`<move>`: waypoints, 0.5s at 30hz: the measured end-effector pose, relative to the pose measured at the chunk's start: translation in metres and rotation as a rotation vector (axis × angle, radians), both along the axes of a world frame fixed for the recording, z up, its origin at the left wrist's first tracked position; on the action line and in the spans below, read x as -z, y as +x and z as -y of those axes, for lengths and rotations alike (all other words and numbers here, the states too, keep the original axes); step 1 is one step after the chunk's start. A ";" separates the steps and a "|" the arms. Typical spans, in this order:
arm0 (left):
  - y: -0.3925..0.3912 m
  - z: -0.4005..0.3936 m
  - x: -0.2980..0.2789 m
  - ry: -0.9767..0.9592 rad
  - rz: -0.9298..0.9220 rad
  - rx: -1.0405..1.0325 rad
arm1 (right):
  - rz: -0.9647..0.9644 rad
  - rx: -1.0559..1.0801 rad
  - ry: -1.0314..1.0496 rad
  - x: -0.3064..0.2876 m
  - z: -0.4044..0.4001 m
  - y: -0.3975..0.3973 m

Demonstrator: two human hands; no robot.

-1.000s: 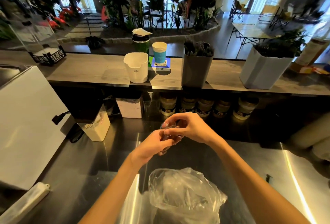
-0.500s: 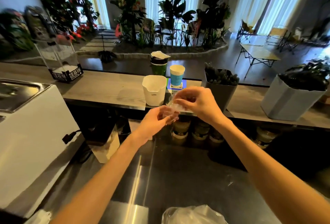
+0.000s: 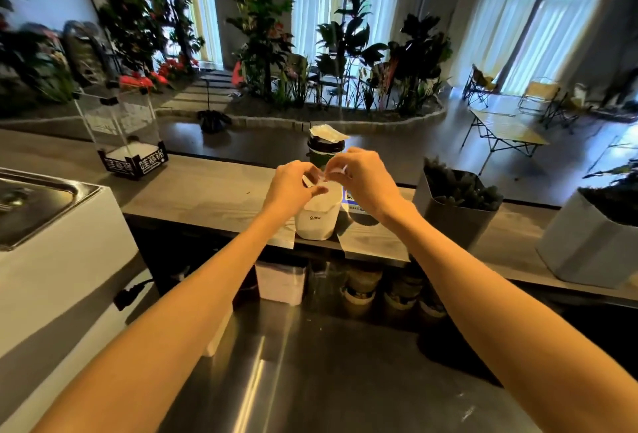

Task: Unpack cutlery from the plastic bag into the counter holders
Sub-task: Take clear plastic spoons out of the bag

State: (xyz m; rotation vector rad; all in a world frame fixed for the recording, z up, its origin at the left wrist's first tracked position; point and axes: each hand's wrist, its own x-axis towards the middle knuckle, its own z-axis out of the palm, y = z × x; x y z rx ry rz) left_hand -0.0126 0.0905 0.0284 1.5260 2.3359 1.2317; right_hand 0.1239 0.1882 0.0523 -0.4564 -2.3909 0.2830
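Observation:
Both my hands are raised over the white holder [image 3: 316,222], which stands on the wooden counter shelf [image 3: 207,197]. My left hand [image 3: 291,187] and my right hand [image 3: 362,180] pinch a small clear plastic packet [image 3: 326,175] between their fingertips, just above the holder's mouth. What the packet contains is too small to tell. To the right stands a dark grey holder [image 3: 452,225] filled with black cutlery. The plastic bag is out of view.
A lidded dark cup [image 3: 324,149] and a blue card [image 3: 349,198] sit behind the white holder. A clear napkin box [image 3: 127,142] stands far left, a white machine [image 3: 51,260] near left, a pale grey holder [image 3: 583,253] far right. Jars [image 3: 362,287] line up under the shelf, above the steel worktop [image 3: 310,381].
Both hands have lifted the clear packet from low over the steel worktop up and forward to above the white holder. The plastic bag has dropped out of view.

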 end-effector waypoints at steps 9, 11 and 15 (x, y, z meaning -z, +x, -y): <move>-0.004 0.011 0.006 -0.090 -0.089 -0.022 | 0.233 -0.002 -0.069 0.016 -0.005 0.005; -0.001 0.016 0.003 -0.092 -0.096 -0.026 | 0.231 0.002 -0.064 0.011 -0.003 0.009; 0.001 0.025 0.003 -0.092 -0.099 -0.053 | 0.180 0.007 -0.092 0.004 0.008 0.029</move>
